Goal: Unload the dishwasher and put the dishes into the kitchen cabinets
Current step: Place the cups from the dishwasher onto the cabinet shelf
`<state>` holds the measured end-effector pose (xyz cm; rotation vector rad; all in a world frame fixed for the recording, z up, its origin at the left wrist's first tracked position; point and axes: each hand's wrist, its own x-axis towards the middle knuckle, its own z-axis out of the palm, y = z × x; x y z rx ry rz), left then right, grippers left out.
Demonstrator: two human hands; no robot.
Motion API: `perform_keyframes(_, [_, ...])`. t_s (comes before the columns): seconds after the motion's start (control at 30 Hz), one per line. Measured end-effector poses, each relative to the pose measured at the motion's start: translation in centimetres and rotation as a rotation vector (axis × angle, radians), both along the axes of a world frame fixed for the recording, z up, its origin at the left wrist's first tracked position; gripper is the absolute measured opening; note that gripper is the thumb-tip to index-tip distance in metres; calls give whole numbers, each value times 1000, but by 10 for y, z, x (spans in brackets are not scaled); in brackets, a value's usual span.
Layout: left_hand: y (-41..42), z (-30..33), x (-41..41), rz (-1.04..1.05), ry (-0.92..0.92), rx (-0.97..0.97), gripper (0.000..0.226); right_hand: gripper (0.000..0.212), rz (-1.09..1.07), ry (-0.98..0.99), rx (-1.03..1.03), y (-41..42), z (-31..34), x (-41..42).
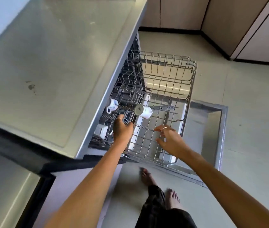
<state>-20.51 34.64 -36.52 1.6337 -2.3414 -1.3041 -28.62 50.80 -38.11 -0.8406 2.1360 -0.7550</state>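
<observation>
Head view: white mug (143, 111) lies sideways on rack (168, 76), base leftward.

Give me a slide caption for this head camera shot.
Both hands reach into the pulled-out dishwasher rack near two mugs.

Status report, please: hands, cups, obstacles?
Left hand and right hand open over rack. Two cups remain. Nothing blocking.

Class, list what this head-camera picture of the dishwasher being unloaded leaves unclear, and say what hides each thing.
- Left hand, head view: fingertips reach in among the rack wires; any grip unclear.
- Patterned cup: partly tucked under the countertop edge.
- White box low in the dishwasher: blurred, behind wires; unidentifiable.
- White mug: marking on its base too small to read.
</observation>
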Motion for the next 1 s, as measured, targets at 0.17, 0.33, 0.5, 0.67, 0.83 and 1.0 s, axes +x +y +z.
perform_keyframes(0.17, [-43,-42,-23,253,83,-125,69,59,5,63,-6,-55,-32,-30])
perform_keyframes(0.33, [-81,-66,-47,433,40,-228,74,83,69,110,43,-107,-69,-56])
perform_keyframes(0.5, [-122,-102,-57,505,84,-195,75,77,157,211,19,-129,-107,-65])
perform_keyframes(0.67, [-143,-127,-66,560,53,-150,71,70,194,222,-68,-130,-122,-78])
perform_keyframes(0.83, [-143,-119,-72,530,100,-323,58,64,148,153,-156,-123,-111,-87])
perform_keyframes(1.0, [-124,-97,-79,499,206,-457,66,59,5,17,-335,-126,-77,-95])
